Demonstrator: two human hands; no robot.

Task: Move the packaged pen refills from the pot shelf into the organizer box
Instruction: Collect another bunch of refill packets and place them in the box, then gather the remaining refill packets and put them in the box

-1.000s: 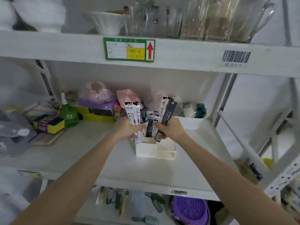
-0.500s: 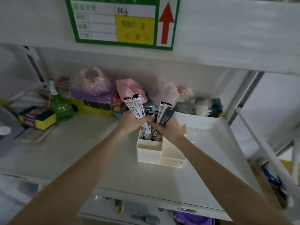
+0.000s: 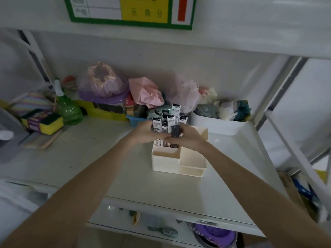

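two hands, left hand (image 3: 143, 132), right hand (image 3: 188, 138), gripping refill packs (image 3: 168, 120), one organizer box (image 3: 177, 164)

The shelf label (image 3: 129, 11) on the upper shelf edge, green-bordered, shows the characters 元 角 分 on its yellow field beside a red bar on white; the refill packs (image 3: 170, 120) carry black-and-white print too small to read; nothing else is legible.

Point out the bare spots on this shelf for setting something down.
Bare shelf between the sponge and the organizer box; also the strip in front of the box. Crowded: the back row of bags and the white bin.
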